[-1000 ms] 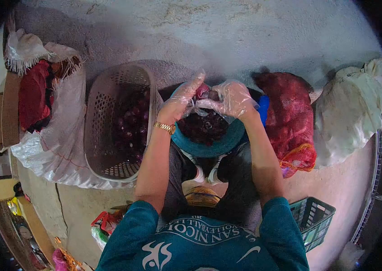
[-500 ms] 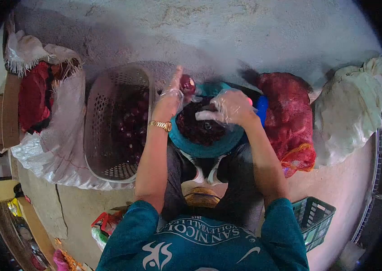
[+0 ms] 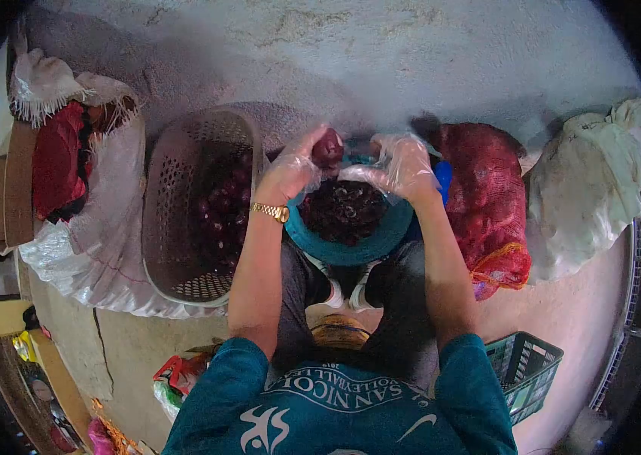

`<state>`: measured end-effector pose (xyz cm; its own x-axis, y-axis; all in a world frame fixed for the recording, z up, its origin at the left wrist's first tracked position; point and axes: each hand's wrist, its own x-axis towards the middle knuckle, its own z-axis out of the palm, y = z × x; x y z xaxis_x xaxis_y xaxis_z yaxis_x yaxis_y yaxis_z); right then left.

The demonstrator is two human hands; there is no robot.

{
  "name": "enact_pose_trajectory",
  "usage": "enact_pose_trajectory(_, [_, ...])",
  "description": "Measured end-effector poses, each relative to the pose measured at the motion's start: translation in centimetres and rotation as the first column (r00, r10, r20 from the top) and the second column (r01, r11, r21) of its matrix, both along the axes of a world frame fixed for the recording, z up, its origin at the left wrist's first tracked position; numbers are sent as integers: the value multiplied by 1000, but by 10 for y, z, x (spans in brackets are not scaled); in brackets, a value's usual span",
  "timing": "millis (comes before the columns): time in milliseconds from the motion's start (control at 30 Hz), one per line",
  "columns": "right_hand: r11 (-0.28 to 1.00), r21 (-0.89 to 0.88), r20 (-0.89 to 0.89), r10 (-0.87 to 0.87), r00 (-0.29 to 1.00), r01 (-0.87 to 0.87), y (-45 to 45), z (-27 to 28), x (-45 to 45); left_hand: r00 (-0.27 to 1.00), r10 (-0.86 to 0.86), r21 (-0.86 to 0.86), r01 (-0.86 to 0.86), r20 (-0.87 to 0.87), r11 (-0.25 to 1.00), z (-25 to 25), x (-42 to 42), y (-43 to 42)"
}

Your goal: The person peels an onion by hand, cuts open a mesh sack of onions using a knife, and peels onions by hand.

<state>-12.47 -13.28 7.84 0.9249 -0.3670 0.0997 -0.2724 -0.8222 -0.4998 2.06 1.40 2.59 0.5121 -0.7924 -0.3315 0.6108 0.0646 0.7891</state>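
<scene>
My left hand (image 3: 295,171), in a clear plastic glove, is closed around a red onion (image 3: 328,149) over the far left rim of a teal basin (image 3: 392,241). Dark red onion skins (image 3: 343,211) lie inside that basin. Across from the onion, my right hand (image 3: 404,168), gloved too, is curled with its thumb pointing left. Whatever it may hold is hidden by the fingers and loose plastic. Left of the basin stands a grey perforated crate (image 3: 155,220) containing many red onions (image 3: 223,205).
A red mesh sack (image 3: 482,205) and a white sack (image 3: 586,193) stand at right; a blue object (image 3: 442,178) sits beside the mesh sack. Another woven sack (image 3: 112,205) is at left. A green crate (image 3: 525,375) rests on the floor behind right. A wall (image 3: 336,61) rises ahead.
The onion in my left hand has moved slightly right and down. My right hand has drawn up and back from over the skins, and the pink piece beside it has gone out of sight.
</scene>
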Motion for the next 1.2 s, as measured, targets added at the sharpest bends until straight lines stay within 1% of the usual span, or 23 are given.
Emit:
enact_pose_trajectory(33, [1000, 1, 0, 1, 1000, -1, 0, -2, 1, 1000, 1, 1, -1, 0, 1000, 1, -2, 0])
enact_pose_trajectory(100, [1000, -3, 65, -30, 997, 30, -1, -4, 4, 991, -123, -19, 122, -55, 992, 5, -6, -2])
enact_pose_trajectory(133, [1000, -2, 64, -30, 997, 30, -1, -7, 5, 991, -123, -18, 122, -55, 992, 4, -8, -3])
enact_pose_trajectory(200, [997, -62, 56, 52, 997, -49, 0, -10, 7, 995, -100, -9, 100, 13, 995, 3, -10, -5])
enact_pose_trajectory(333, [997, -50, 4, 65, 998, -64, 2, -7, 10, 991, -136, -41, 137, 7, 990, 7, -12, -5])
enact_pose_trajectory(400, [998, -3, -64, 64, 996, -64, 4, -2, 9, 989, -147, 7, 147, -9, 989, 12, -12, -5])
enact_pose_trajectory(433, [998, -4, -65, 64, 996, -64, 5, -3, 9, 989, -147, 6, 147, -9, 989, 9, -11, -5])
enact_pose_trajectory(500, [993, -103, 16, 63, 998, -61, 6, -10, 10, 997, -75, -26, 75, -26, 997, 1, -9, -6])
enact_pose_trajectory(600, [993, -53, -8, 107, 994, -107, 5, -16, 13, 997, -58, 23, 59, -44, 998, -2, -7, -4])
enact_pose_trajectory(667, [990, -64, -19, 126, 992, -126, 4, -17, 12, 997, -59, 19, 60, -40, 998, -1, -6, -4])
enact_pose_trajectory(733, [986, -76, -28, 145, 989, -147, 4, -18, 11, 998, -59, 14, 59, -35, 998, 10, -11, -3])
enact_pose_trajectory(800, [964, -93, -132, 237, 962, -251, 5, -17, 10, 973, 107, 45, -119, 203, 992, 21, -19, 1])
enact_pose_trajectory(833, [963, -95, -133, 238, 962, -251, 4, -16, 9, 973, 108, 44, -119, 202, 992, 16, -16, 0])
enact_pose_trajectory(900, [957, -93, -191, 254, 948, -275, 3, -13, 6, 961, 191, 31, -201, 202, 979, -4, 0, -1])
enact_pose_trajectory(933, [957, -93, -191, 254, 948, -275, 2, -16, 5, 960, 191, 32, -201, 203, 979, -11, 8, 0])
enact_pose_trajectory(1000, [975, -101, -108, 186, 977, -197, 1, -23, 5, 980, 165, -42, -170, -115, 984, -17, 18, 1])
enact_pose_trajectory(1033, [975, -101, -108, 186, 977, -197, 1, -24, 5, 980, 165, -42, -171, -115, 984, -16, 18, 1])
enact_pose_trajectory(1100, [988, -91, -158, 109, 981, -124, 1, -19, 5, 967, 171, -68, -186, -190, 980, -11, 18, 1])
enact_pose_trajectory(1133, [988, -91, -158, 109, 981, -124, 2, -14, 4, 967, 171, -69, -187, -190, 980, -8, 17, 1])
enact_pose_trajectory(1200, [982, -147, -130, 96, 987, -115, 5, -4, 0, 979, 142, -80, -155, -144, 985, -1, 12, 1])
